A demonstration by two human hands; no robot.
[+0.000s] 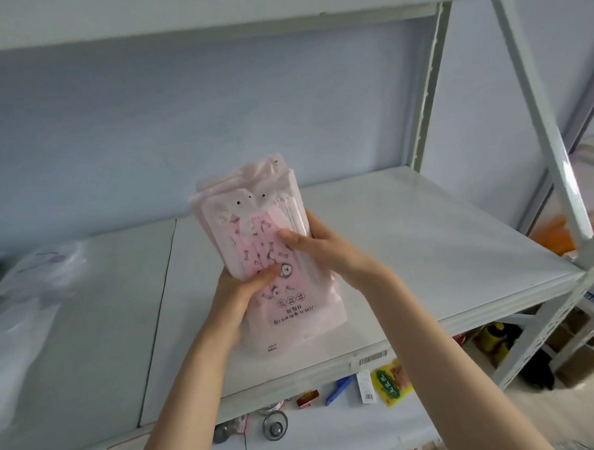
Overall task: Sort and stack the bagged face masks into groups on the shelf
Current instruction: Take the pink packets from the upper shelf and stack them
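Your left hand [241, 292] and right hand [325, 249] each curl fingers [289, 237] round the bundle of pink mask bags [251, 223], standing near the shelf's [425, 239] front edge. It is likely light, floppy and slick, so grip both long sides or the bags may slide apart.

The fingers of the left hand [237, 295] and the right hand [320, 247] are mostly hidden behind the stack of bagged masks [254, 206] — only the thumbs show plainly on its front. The print on the front bag is too small to read. At the left, clear bags [26, 291] are blurred and cut off by the picture's edge. Below the shelf [425, 239], a yellow packet [392, 382] is half hidden by the front lip — the orange things [554, 235] at the right are a blur.
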